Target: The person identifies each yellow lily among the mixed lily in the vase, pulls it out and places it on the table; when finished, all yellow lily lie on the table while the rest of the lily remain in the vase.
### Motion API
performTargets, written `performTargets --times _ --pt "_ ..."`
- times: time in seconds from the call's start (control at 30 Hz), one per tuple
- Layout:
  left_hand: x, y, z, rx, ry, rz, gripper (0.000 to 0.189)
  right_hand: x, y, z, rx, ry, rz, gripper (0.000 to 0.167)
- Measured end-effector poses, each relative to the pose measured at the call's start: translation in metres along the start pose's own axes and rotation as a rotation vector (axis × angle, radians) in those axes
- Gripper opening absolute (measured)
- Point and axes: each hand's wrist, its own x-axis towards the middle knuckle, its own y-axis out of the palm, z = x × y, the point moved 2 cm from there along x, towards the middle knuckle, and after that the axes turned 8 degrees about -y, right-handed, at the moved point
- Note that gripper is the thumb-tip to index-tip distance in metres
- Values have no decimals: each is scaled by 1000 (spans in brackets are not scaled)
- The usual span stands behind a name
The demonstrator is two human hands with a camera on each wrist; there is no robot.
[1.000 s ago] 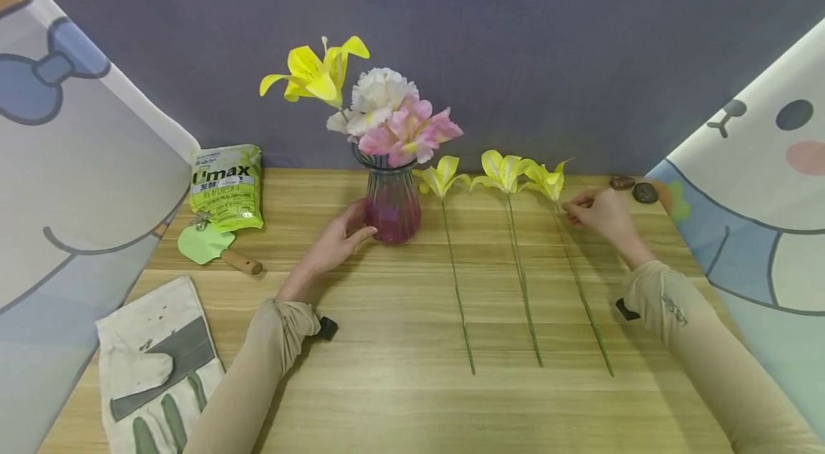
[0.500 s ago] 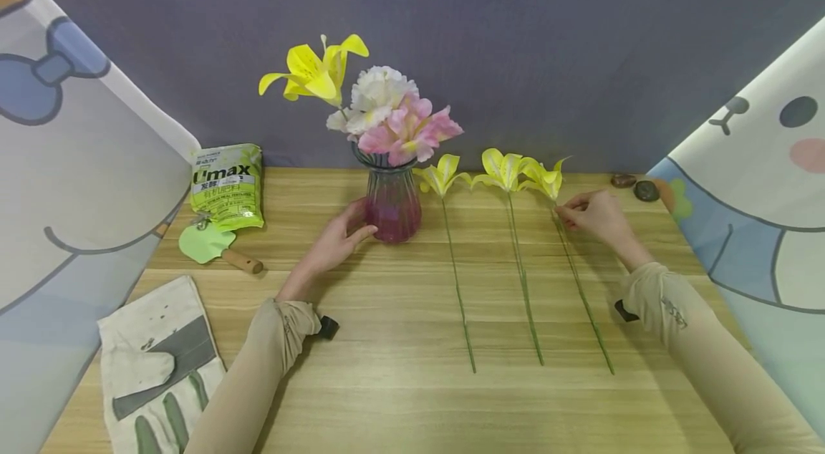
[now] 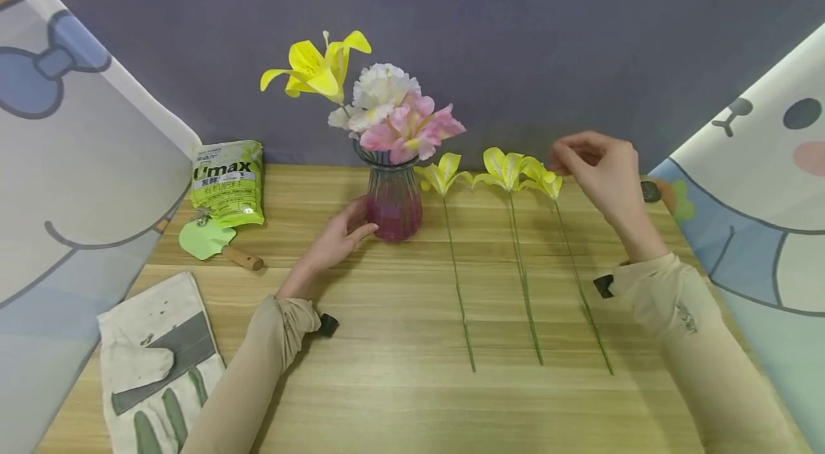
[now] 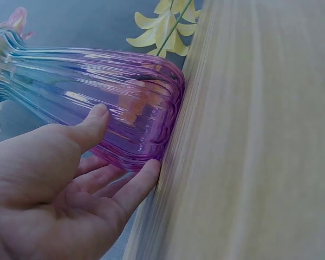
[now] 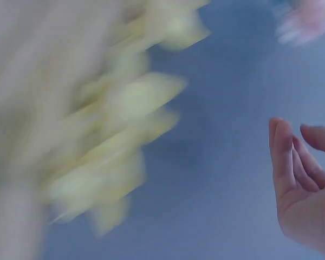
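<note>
My left hand [image 3: 335, 239] holds the low part of a ribbed glass vase [image 3: 394, 207], blue at the neck and purple below. In the left wrist view the thumb lies along the vase [image 4: 114, 92], with fingertips at its base. The vase holds a bright yellow lily [image 3: 316, 67], a white flower [image 3: 380, 92] and a pink flower [image 3: 412, 128]. My right hand [image 3: 606, 171] is raised near the head of the rightmost yellow lily [image 3: 544, 180]. In the right wrist view this hand [image 5: 303, 179] has nothing between thumb and fingers. Two more lilies, the middle one [image 3: 503, 169] and the left one [image 3: 443, 175], lie alongside.
At the left lie a green fertilizer bag [image 3: 228, 185], a small green trowel [image 3: 206, 240] with a wooden handle and a work glove [image 3: 157, 354]. A dark stone [image 3: 651, 191] is at the back right, partly behind my right hand. A grey wall [image 3: 515, 46] stands behind the table.
My right hand has let go of the rightmost lily's stem and risen up and back past its flower head. The lily stays on the table. My left hand keeps its place at the vase.
</note>
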Motion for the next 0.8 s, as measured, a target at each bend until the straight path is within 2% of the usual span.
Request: performTargets --times 0.1,0.2,0.33,0.43,0.53,0.6,0.8 --pt "0 -1 -1 4 4 -1 60 15 23 61 173 -86 54 21" --pt "0 -1 -2 0 0 0 60 28 55 113 293 -205 140 16" --pt "0 0 -2 -1 -7 5 61 48 97 156 301 -295 237 17" --pt "1 1 -1 5 -5 3 61 65 125 169 242 -286 288 21" --pt "0 2 0 10 -6 2 62 78 147 169 186 -260 308 23" --pt "0 3 0 8 -5 8 62 84 157 167 145 -250 305 23" --pt "-1 1 -2 12 -8 4 61 95 177 168 149 -221 317 23"
